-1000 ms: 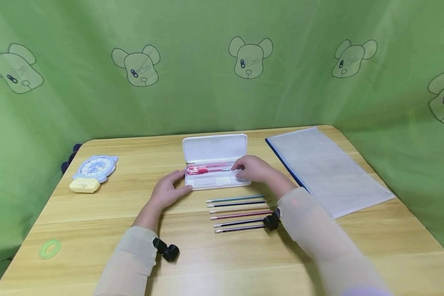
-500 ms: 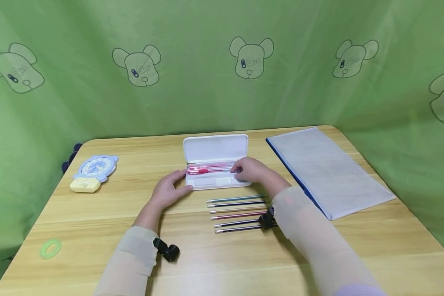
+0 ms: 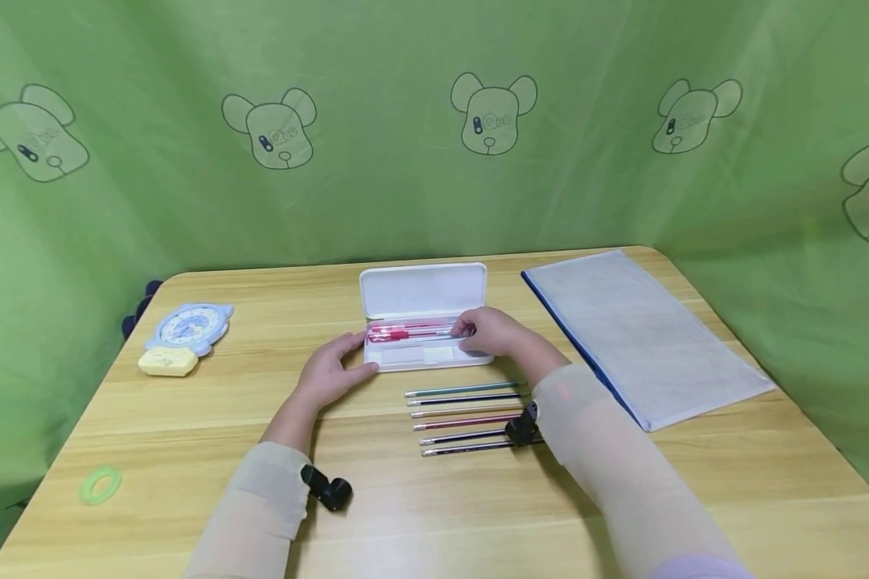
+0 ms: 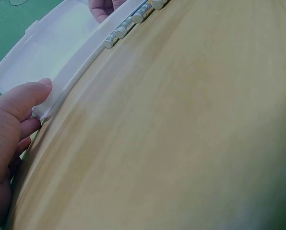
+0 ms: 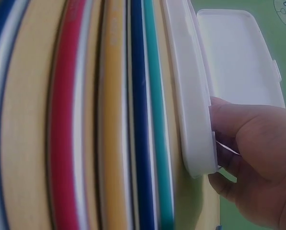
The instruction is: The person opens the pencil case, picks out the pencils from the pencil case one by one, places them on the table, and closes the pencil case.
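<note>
An open white pencil case (image 3: 405,359) stands near the table's far side, its lid (image 3: 423,291) tilted back. Red-capped pens (image 3: 394,333) lie lengthwise in its rear part. My left hand (image 3: 324,375) holds the case's left end, thumb (image 4: 35,93) over the front corner and the other fingers along the outside. At the right end, my right hand (image 3: 496,331) reaches in, its curled thumb and fingers pinching the tip end of a pen; the fingertips are partly hidden. In front of the case several pencils (image 3: 463,422) lie in a row, partly covered by the right wrist.
A clear zip folder with a blue edge (image 3: 644,338) lies to the right. On the left are a blue clock-like disc (image 3: 191,326), a yellow soap-like block (image 3: 168,362) and a green ring (image 3: 100,486). Green curtains (image 3: 405,201) surround the wooden table (image 3: 405,515).
My right hand has dipped slightly at the case's right end, and its forearm has shifted a little left over the pencils. My left hand keeps its place on the case.
</note>
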The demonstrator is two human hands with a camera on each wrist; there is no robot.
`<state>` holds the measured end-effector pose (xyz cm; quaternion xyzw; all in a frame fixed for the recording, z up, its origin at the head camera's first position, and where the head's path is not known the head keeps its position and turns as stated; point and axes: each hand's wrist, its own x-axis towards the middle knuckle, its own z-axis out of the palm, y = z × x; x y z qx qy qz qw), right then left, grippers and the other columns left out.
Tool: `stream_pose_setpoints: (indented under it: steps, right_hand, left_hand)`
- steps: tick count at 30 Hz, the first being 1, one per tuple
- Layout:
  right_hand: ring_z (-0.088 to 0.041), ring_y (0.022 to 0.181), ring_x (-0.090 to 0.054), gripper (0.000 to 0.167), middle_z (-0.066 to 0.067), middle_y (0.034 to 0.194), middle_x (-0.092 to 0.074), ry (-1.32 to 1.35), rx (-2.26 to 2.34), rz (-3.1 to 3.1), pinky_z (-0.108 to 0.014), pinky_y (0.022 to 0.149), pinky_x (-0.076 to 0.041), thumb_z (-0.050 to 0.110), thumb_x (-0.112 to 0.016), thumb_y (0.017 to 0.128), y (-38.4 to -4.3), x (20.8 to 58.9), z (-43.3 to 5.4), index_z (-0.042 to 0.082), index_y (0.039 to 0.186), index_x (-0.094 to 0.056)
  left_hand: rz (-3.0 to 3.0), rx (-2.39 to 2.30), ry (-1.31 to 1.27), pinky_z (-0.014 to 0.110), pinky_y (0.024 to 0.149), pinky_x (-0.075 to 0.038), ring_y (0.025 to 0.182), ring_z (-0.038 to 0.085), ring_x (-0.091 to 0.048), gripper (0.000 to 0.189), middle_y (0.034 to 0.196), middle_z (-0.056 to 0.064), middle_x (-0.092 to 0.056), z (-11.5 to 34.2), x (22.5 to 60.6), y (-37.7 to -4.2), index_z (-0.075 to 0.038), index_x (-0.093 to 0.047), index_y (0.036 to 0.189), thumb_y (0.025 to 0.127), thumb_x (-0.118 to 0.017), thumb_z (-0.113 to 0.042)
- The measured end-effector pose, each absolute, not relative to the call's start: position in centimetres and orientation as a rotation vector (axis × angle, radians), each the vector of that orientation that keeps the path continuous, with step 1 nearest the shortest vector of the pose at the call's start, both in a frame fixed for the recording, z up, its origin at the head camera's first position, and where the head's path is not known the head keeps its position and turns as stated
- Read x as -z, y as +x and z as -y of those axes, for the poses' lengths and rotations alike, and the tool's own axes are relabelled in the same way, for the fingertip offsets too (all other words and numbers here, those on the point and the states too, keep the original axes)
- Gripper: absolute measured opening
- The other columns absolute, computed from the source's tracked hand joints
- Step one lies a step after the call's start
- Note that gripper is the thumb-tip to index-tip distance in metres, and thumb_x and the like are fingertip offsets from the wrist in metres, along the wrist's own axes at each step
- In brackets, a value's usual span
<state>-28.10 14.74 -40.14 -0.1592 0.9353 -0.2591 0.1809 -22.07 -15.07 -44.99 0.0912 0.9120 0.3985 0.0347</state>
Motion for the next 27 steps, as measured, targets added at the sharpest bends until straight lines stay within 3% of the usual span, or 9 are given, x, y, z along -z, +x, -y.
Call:
stream_pose_setpoints:
  steps: [5,11,18,27]
  right_hand:
    - [-0.025,0.105,-0.059,0.026,-0.011,0.112,-0.068,-0.425,0.741,-2.635,-0.044,0.102,-0.047,0.013,-0.066,0.092,-28.0,39.8,-14.9,0.008,0.116,-0.070]
    - [-0.024,0.103,-0.059,0.019,-0.010,0.109,-0.069,-0.384,0.775,-2.634,-0.042,0.100,-0.047,0.014,-0.065,0.093,-28.3,39.6,-15.0,0.009,0.110,-0.072]
    - [-0.029,0.116,-0.059,0.020,-0.012,0.120,-0.069,-0.405,0.792,-2.643,-0.048,0.108,-0.043,0.014,-0.062,0.095,-28.2,39.2,-14.9,0.008,0.112,-0.072]
    - [-0.030,0.118,-0.059,0.021,-0.013,0.120,-0.069,-0.457,0.843,-2.697,-0.049,0.108,-0.043,0.016,-0.061,0.096,-27.8,38.7,-15.8,0.007,0.112,-0.072]
  left_hand:
    - [-2.807,-1.223,0.289,0.053,0.121,-0.026,0.145,0.036,-0.034,0.070,0.155,0.017,-0.038,15.0,44.9,-22.1,-0.019,-0.044,0.148,0.087,-0.071,-0.040]
    - [-2.811,-1.212,0.288,0.052,0.121,-0.027,0.145,0.036,-0.034,0.069,0.155,0.017,-0.039,15.0,44.9,-22.1,-0.019,-0.045,0.148,0.087,-0.070,-0.041]
    - [-2.809,-1.215,0.293,0.053,0.121,-0.026,0.145,0.037,-0.034,0.069,0.155,0.018,-0.038,15.0,44.9,-22.0,-0.018,-0.045,0.148,0.088,-0.070,-0.040]
    - [-2.814,-1.208,0.291,0.053,0.121,-0.026,0.145,0.037,-0.034,0.069,0.155,0.017,-0.038,15.1,45.0,-22.0,-0.019,-0.045,0.148,0.087,-0.070,-0.041]
